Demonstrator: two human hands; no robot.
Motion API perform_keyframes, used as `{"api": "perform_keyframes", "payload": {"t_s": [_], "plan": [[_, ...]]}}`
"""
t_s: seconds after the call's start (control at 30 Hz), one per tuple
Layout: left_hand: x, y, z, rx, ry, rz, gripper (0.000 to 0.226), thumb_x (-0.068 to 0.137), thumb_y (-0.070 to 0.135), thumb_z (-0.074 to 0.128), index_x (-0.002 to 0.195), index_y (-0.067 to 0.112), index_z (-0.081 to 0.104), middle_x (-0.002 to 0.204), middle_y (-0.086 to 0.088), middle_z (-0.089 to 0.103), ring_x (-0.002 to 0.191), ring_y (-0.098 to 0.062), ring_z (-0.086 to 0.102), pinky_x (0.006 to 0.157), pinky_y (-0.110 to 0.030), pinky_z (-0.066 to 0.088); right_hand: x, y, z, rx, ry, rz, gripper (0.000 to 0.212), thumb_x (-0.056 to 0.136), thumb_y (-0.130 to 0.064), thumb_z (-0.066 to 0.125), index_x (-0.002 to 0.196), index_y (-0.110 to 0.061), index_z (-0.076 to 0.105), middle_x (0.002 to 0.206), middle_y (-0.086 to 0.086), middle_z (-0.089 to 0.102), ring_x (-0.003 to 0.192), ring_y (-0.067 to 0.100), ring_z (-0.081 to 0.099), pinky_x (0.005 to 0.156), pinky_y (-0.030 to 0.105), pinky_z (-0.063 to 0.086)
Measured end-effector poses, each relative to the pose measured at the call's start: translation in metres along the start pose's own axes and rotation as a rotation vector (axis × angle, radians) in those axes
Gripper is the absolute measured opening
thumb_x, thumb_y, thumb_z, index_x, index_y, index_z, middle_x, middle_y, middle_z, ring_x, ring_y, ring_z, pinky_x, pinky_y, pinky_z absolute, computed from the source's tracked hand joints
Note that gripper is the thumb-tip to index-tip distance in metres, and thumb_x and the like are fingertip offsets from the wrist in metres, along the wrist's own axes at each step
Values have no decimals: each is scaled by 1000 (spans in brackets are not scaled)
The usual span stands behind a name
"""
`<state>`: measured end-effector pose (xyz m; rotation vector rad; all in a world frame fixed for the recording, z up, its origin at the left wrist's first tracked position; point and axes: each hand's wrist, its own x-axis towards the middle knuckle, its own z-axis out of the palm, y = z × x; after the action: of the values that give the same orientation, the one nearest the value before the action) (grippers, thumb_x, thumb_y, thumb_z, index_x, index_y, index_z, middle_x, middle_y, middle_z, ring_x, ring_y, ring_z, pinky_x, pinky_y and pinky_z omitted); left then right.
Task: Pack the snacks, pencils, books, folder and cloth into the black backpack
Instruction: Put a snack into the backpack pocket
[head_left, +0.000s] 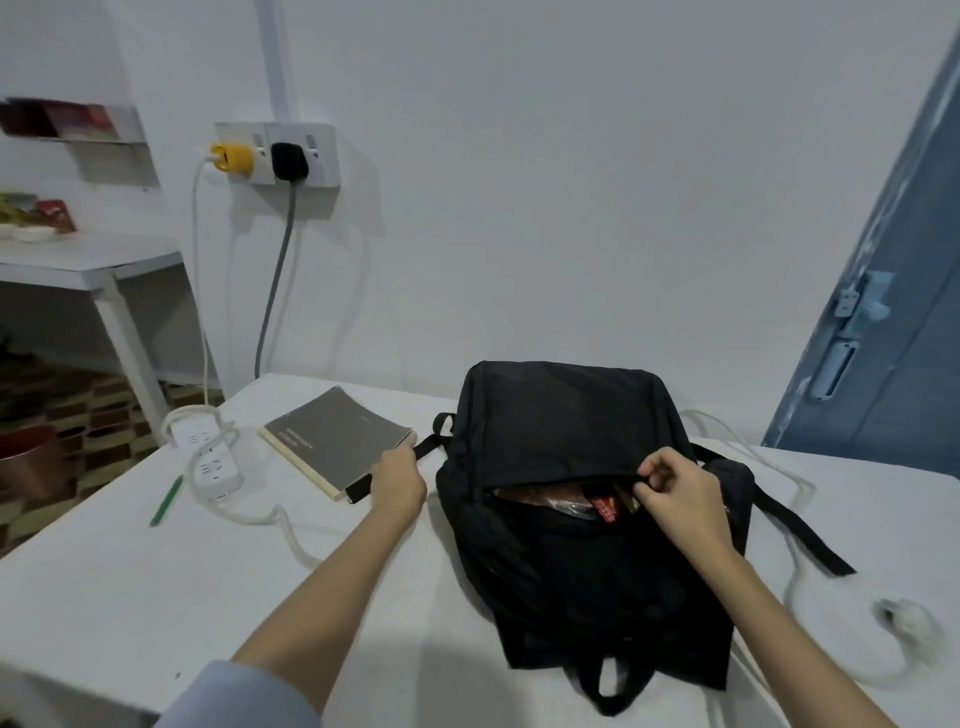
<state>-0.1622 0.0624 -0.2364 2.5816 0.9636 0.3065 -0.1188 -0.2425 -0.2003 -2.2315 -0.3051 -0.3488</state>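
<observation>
The backpack lies on the table, its mouth open; a red snack packet and brownish wrappers show inside. The right hand pinches the upper edge of the opening. At ten o'clock from the backpack, the left hand grips the book by its near corner. A green pencil lies at nine o'clock, well apart.

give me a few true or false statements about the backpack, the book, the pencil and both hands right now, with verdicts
1. The right hand pinches the upper edge of the black backpack opening. True.
2. The grey book is inside the backpack. False: it lies on the white table, gripped by the left hand.
3. A red snack packet shows in the opening. True.
4. The green pencil is in the left hand. False: it lies on the table beside the white power strip.
</observation>
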Motion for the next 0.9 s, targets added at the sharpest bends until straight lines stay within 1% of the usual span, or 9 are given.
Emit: {"api": "perform_keyframes", "payload": {"t_s": [0.17,0.27,0.33,0.43,0.57,0.63,0.73,0.83,0.9], "plan": [[-3,-7,-10,-102,51,61,11,86,1,51,77,6,56,96,-19,65,92,-36,60,66,-31,39,0,1,2,25,9,-7,19,70,-2,70,70,-17,59,65,4,59,66,19,56,64,34,46],[-6,-4,-24,-509,186,19,10,82,-1,53,83,8,57,84,-10,61,81,-26,57,62,-24,41,0,3,3,45,-6,-9,18,70,-1,69,70,-15,59,64,6,58,64,19,55,61,27,43],[-4,1,-36,-766,207,-15,15,85,-3,51,89,12,53,95,-8,59,85,-23,57,69,-32,53,1,4,4,58,-17,-3,17,70,-1,69,70,-15,59,63,6,58,63,18,53,60,25,41],[-11,15,-56,-1154,99,-13,15,90,-3,52,98,10,54,109,-12,53,89,-31,64,58,-32,60,3,6,5,60,-44,26,14,71,-3,69,72,-14,60,65,5,59,64,18,54,60,26,41],[-53,58,-73,-1318,-57,214,15,91,-2,52,88,11,57,100,-5,53,87,-29,65,58,-29,59,14,1,4,-26,-122,101,10,77,-13,68,82,-18,62,70,-5,57,76,18,56,70,27,40],[-79,81,-67,-1274,-151,399,18,87,-2,59,79,13,58,94,-2,55,84,-19,65,62,-25,58,23,-1,-3,-32,-152,135,9,77,-15,69,80,-19,62,72,-4,59,74,18,57,72,31,46],[-107,101,-38,-851,-59,862,23,70,-5,72,68,15,60,77,1,58,71,-3,55,66,-14,45,31,-4,-16,56,-172,204,13,74,-16,75,74,-19,62,72,2,64,56,16,58,57,31,54],[-113,111,-1,-321,133,1267,18,62,0,69,66,15,59,73,2,57,71,-8,46,50,-23,43,30,-5,-26,151,-208,221,15,74,-11,78,79,-11,64,64,5,63,44,14,58,42,20,47],[-112,119,13,-59,295,1319,22,56,9,77,65,19,59,69,5,57,65,-13,49,37,-21,35,26,-5,-30,160,-194,199,14,74,-11,78,78,-10,65,64,4,64,48,15,60,49,23,52]]}}
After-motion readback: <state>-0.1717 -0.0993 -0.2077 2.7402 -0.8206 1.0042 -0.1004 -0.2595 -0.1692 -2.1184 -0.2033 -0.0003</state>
